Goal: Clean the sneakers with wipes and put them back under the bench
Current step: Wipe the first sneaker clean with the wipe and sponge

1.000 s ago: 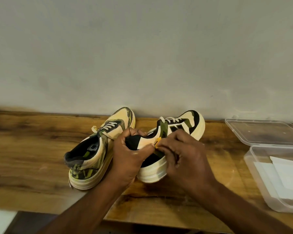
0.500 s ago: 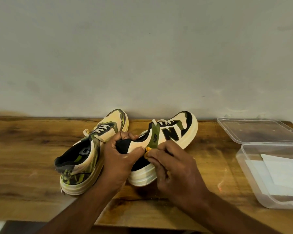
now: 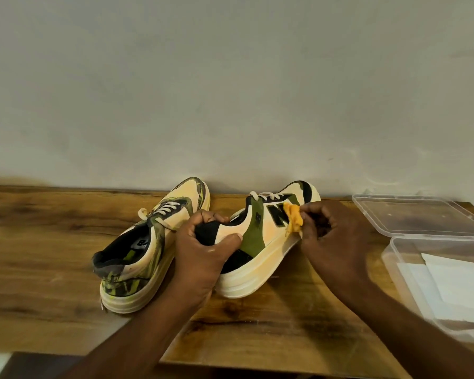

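Note:
Two cream, green and black sneakers stand on the wooden bench top [image 3: 52, 242], toes toward the wall. The left sneaker [image 3: 148, 247] stands free, smeared with green and black. My left hand [image 3: 203, 255] grips the heel collar of the right sneaker [image 3: 260, 242], thumb on its outer side and fingers inside the opening. My right hand [image 3: 331, 236] pinches a crumpled orange-stained wipe [image 3: 294, 217] against that sneaker's side, next to the black N logo.
At the right stands an open clear plastic box [image 3: 394, 258] holding white wipes [image 3: 460, 283], with its clear lid [image 3: 422, 214] lying behind it. A plain grey wall rises right behind the bench. The bench's front edge runs along the bottom.
My right hand has slid the wipe forward along the right sneaker's side, from near the heel to the N logo. My left hand keeps its hold on the heel.

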Tool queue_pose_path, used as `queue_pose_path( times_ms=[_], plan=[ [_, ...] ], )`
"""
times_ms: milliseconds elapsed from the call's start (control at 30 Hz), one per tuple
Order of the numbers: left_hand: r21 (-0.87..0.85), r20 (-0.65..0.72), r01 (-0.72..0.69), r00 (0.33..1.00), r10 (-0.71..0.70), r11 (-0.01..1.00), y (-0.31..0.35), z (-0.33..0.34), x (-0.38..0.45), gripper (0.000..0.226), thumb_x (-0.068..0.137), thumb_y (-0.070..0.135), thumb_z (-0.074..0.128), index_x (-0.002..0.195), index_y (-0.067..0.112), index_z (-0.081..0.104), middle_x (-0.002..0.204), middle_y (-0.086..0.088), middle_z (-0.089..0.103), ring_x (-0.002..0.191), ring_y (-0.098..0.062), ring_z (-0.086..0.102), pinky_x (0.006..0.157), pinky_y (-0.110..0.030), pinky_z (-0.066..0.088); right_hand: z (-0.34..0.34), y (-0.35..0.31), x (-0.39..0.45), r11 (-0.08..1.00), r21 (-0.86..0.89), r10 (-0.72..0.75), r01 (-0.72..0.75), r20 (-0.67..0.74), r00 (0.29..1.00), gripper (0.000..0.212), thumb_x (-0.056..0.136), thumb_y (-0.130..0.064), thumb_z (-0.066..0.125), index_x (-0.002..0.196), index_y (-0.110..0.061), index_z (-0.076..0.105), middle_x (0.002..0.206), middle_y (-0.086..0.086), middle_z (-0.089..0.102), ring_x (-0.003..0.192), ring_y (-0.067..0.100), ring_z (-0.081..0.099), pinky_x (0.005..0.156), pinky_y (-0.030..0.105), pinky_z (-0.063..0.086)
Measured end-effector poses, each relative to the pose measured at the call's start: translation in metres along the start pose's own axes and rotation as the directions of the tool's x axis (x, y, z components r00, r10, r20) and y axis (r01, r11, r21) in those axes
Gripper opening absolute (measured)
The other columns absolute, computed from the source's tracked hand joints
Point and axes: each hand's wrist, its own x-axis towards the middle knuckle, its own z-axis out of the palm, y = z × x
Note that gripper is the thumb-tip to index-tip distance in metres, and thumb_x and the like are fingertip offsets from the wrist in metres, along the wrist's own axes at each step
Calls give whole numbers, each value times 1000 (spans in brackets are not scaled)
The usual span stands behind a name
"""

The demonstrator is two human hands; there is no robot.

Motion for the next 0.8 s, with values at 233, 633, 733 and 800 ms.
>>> queue_pose_path(
  times_ms=[233,633,733,800],
  plan=[
    [95,35,-165,986,163,982,-4,9,-8,43,59,28,82,88,4,60,96,-6,70,89,-28,70,75,-41,61,-17,-16,-9,952,-114,-260,285,193,946,23,81,-19,86,104,-18,81,100,-4,73,80,7,67,68,23,59],
    [265,145,-325,944,296,908,-13,77,-68,49,61,31,98,78,26,53,119,9,48,124,-8,49,94,-11,43,-61,-1,18,949,-274,238,-155,301,924,20,72,-19,92,74,-28,74,65,-10,70,56,6,66,63,36,61],
    [277,229,-331,935,272,902,-14,90,-81,47,64,37,97,83,38,55,134,18,42,136,0,40,99,-6,39,-72,6,23,928,-322,277,-187,260,925,21,70,-18,92,70,-27,73,63,-8,69,57,14,69,65,43,63],
    [279,285,-316,929,236,907,-15,97,-87,45,66,42,96,86,42,56,141,25,36,141,0,36,102,-9,41,-81,12,26,917,-339,306,-211,257,917,20,69,-17,92,69,-26,74,62,-7,70,59,15,70,65,45,63]
  ],
)
